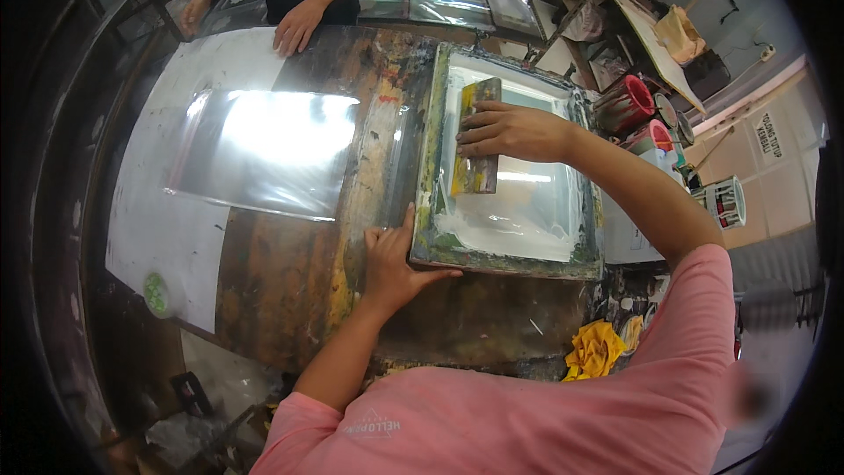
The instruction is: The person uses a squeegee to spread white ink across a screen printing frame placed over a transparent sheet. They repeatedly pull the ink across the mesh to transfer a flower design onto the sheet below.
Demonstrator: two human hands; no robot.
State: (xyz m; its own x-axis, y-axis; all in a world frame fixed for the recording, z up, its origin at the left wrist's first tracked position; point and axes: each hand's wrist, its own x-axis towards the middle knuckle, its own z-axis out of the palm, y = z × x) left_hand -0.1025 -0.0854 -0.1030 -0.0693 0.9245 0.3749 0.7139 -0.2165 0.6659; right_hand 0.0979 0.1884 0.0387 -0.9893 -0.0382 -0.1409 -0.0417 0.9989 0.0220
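Observation:
My right hand (510, 132) is closed over a long squeegee (479, 180), its blade stained yellow and grey. The squeegee stands across the left part of a screen printing frame (519, 266) whose mesh carries white ink (475, 229). At the frame's near left corner, my left hand (391, 264) grips the edges, forefinger along the left side and thumb along the near side, other fingers folded. Left of the frame, a clear shiny plastic sheet (272, 149) lies over the stained tabletop (272, 273) and a white board (163, 229).
Across the table another person's hand (299, 28) rests on the edge. Paint cans (624, 105) crowd the right side. A crumpled yellow cloth (595, 350) lies near me on the right, a small green-filled dish (156, 295) at the near left. Racks with glossy sheets (448, 2) stand behind.

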